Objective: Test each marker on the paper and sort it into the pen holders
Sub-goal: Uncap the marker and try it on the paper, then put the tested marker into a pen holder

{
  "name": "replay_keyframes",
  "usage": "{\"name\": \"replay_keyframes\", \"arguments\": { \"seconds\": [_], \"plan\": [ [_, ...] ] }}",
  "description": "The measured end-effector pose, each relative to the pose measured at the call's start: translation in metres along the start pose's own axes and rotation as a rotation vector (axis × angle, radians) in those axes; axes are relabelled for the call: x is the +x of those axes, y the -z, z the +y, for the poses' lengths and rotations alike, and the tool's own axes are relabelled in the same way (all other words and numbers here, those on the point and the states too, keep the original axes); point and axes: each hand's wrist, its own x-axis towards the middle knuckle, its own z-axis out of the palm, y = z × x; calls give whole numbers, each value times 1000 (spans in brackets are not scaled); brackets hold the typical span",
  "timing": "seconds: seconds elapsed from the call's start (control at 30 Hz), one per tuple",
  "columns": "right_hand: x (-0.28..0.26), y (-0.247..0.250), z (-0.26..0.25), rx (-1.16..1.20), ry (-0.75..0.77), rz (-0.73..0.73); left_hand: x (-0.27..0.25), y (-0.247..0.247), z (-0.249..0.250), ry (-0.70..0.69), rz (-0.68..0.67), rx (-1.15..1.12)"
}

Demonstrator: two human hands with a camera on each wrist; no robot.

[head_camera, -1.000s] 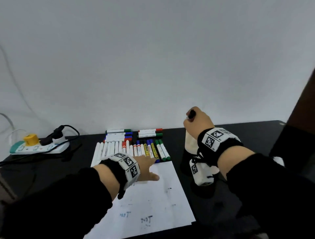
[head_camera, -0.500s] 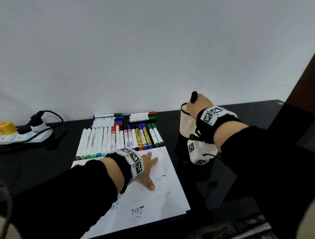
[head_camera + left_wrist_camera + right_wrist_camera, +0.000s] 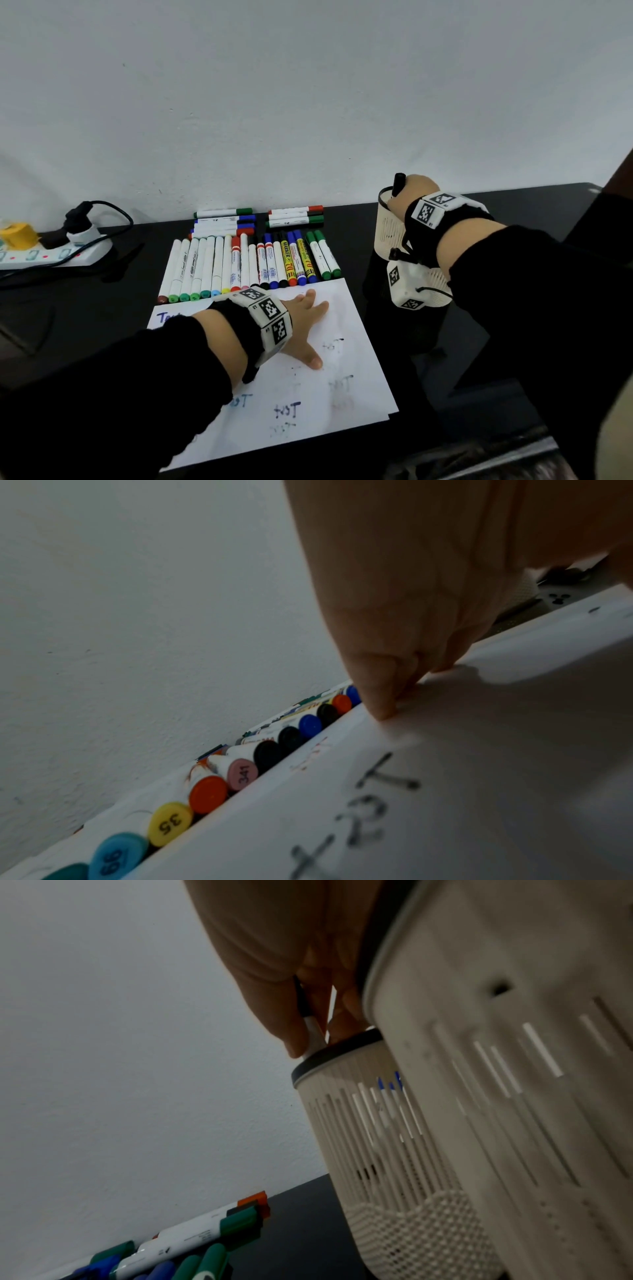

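The fingers of the right hand pinch a black-capped marker upright, its white barrel already dipping past the dark rim of the far pen holder, at about 2 o'clock from the paper. A second, nearer pen holder stands just beside it, and a blue-tipped pen shows through the far holder's slats. The left hand lies flat with its fingers spread straight on the paper, pinning the sheet to the dark worktop. The row of untested markers lies touching the paper's 12 o'clock edge, with two small stacks behind it.

The marker looks light, stiff and smooth-sided, so a pinch just below the cap, as here, should guide it well; a grip on the cap alone could pull the cap off. The holder seems light plastic and may tip if nudged at the rim. A power strip sits at 10 o'clock.
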Motion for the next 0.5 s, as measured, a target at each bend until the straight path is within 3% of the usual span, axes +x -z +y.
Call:
{"name": "replay_keyframes", "arguments": {
  "seconds": [0.5],
  "plan": [
    [-8, 6, 3, 125, 14, 36, 1, -1, -2, -3, 5, -30]
  ]
}}
